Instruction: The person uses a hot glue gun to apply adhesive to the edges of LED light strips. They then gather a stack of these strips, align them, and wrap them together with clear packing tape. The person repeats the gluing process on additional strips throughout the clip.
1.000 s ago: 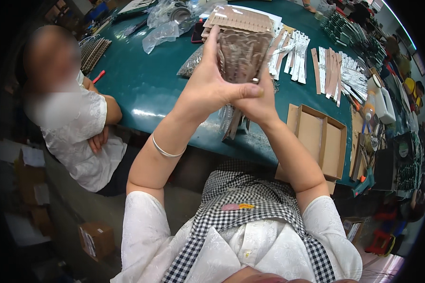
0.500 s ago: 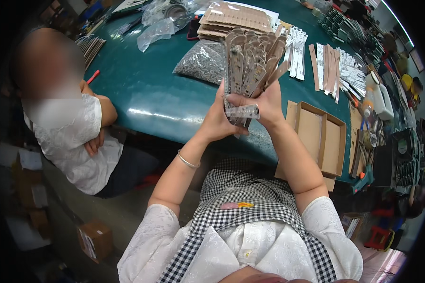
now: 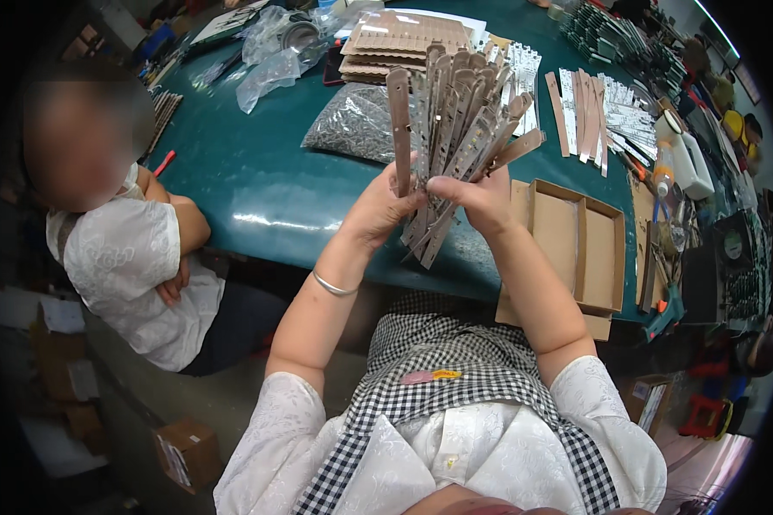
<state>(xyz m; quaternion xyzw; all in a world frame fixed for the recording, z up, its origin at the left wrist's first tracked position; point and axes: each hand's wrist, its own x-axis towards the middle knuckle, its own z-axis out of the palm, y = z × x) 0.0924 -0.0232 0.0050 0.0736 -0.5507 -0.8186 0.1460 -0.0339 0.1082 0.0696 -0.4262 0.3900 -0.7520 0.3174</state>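
A fanned bundle of narrow, flat strips (image 3: 455, 112) stands up between my hands over the table's near edge. The strips are grey-brown with rounded, holed ends, and some carry small dark and yellowish marks. My right hand (image 3: 488, 199) is closed round the bundle, its thumb pressed across the front. My left hand (image 3: 378, 204) is closed at the bundle's left side, thumb and fingers against the strips. One brown strip (image 3: 399, 120) there stands apart from the rest, upright in my left hand. The lower strip ends stick out below my hands. My fingers behind the bundle are hidden.
Beyond lie a clear bag of small metal parts (image 3: 352, 124) and stacked brown sheets (image 3: 404, 36). More white and brown strips (image 3: 580, 112) lie at right, above a divided cardboard tray (image 3: 620, 257). A person (image 3: 116, 232) sits at left with arms folded.
The bundle has fanned out wider. My left hand has shifted left with one brown strip standing apart in it, and the short strip lying crosswise by my thumbs no longer shows there.
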